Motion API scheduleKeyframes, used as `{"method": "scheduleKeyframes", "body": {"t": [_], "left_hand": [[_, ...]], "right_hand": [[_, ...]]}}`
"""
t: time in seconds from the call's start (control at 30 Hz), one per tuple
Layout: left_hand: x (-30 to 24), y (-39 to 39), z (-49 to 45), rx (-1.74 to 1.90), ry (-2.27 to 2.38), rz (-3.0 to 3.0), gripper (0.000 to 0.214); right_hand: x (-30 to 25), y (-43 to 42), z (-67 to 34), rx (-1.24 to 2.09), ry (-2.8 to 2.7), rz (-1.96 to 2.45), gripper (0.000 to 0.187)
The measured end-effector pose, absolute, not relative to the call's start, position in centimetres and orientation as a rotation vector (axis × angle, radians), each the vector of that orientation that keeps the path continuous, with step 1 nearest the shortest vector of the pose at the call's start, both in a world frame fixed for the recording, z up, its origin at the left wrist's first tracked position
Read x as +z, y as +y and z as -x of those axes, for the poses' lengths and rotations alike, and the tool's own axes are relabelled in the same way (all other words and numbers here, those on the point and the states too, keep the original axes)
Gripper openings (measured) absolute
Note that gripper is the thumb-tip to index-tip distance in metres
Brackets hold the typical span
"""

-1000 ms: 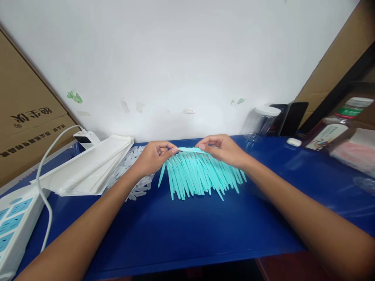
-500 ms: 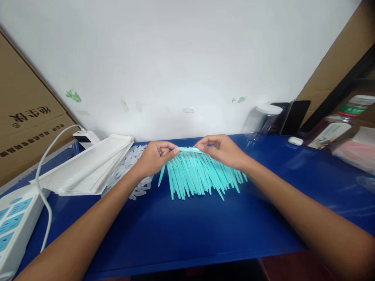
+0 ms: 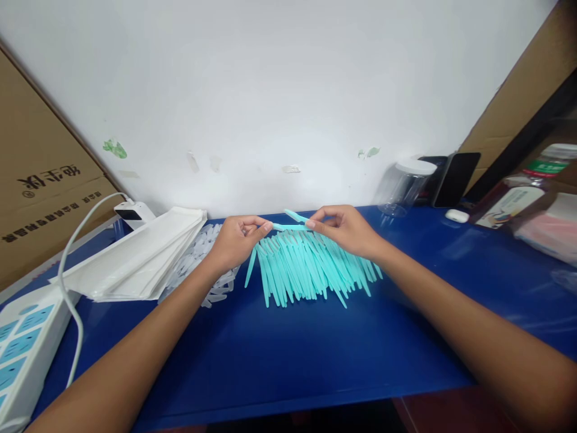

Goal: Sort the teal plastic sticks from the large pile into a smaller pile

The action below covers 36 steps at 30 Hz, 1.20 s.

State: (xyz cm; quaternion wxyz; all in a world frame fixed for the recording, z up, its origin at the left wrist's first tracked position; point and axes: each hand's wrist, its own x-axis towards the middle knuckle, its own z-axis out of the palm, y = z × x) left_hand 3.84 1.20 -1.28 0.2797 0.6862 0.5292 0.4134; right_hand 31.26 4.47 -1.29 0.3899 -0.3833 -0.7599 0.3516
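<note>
Seen from the head camera, both hands meet above the far middle of the glossy blue counter (image 3: 288, 355). The left hand (image 3: 234, 242) has its grip pressed together on one end of a thin turquoise plastic stick (image 3: 288, 227), thumb and forefinger pinching it. The right hand (image 3: 345, 228) pinches the other end of the same stick, and a second short turquoise piece (image 3: 295, 215) juts up and to the left from its fingertips (whether it is a separate stick or part of the first cannot be told). The held stick lies roughly level, just above the back edge of a fanned heap of turquoise plastic sticks (image 3: 306, 267) that lies on the counter with its pointed ends toward the person.

Just left of that heap, partly under the left wrist, lies a pile of clear plastic pieces (image 3: 201, 264). Further left a stack of flat white paper sleeves (image 3: 139, 255) rests on the counter, touching the clear pile. A white power strip (image 3: 22, 349) sits at the near left corner, with a white cable (image 3: 74, 240) curving up to a white plug block (image 3: 133, 211) by the wall. A brown cardboard box (image 3: 40, 192) leans at the far left.

To the right, by the wall, stands a clear plastic jar with a white lid (image 3: 403, 189), beside a dark phone (image 3: 455, 179) propped upright, and a small white earbud case (image 3: 457, 215) lies near them.
</note>
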Motion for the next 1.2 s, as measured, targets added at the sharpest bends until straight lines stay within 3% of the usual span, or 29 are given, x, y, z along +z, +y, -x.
{"method": "scheduleKeyframes", "body": {"t": [0.3,0.53,1.2], "left_hand": [[-0.8,0.9,-3.9,1.053,1.410,-1.920,0.044],[-1.2,1.0,-4.1,0.990,1.395,-1.956,0.042],[-1.5,0.8,-4.7,1.171,1.435,-1.867,0.046]], "right_hand": [[-1.2,4.6,-31.6,0.746,-2.053,0.920,0.039],[-1.1,3.8,-31.1,1.002,-2.115,0.900,0.034],[0.4,4.5,-32.8,1.075,-2.104,1.041,0.032]]}}
